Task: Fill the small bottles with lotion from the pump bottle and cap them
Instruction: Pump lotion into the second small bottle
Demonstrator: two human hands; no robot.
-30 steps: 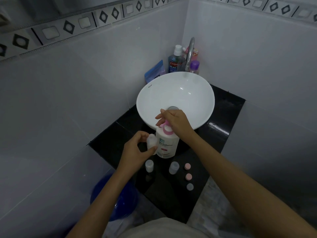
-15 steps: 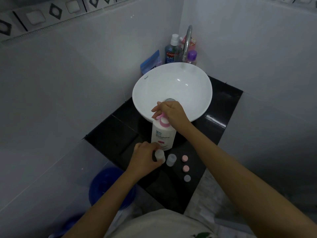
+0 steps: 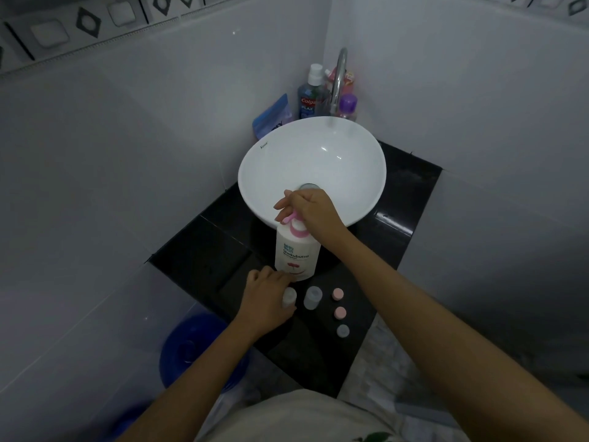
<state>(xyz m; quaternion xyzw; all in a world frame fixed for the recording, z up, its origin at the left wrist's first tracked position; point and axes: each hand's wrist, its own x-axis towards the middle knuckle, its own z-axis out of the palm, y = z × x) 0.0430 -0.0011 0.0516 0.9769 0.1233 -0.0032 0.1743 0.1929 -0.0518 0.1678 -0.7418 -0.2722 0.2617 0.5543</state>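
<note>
Pump bottle [image 3: 297,256] reads "Shokubutsu", right hand [image 3: 314,212] gripping pump; left hand [image 3: 266,299] holds small bottle [image 3: 289,297].

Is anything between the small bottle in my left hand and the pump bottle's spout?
Nothing visible. The small bottle in the left hand stands before the pump bottle; only air separates it from the spout under the right hand.

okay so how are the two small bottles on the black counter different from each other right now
The left small bottle is gripped by the left hand; the right small bottle stands free, untouched. The left one looks whiter, the right one greyer and clearer. Both stand upright, uncapped, in front of the pump bottle.
</note>
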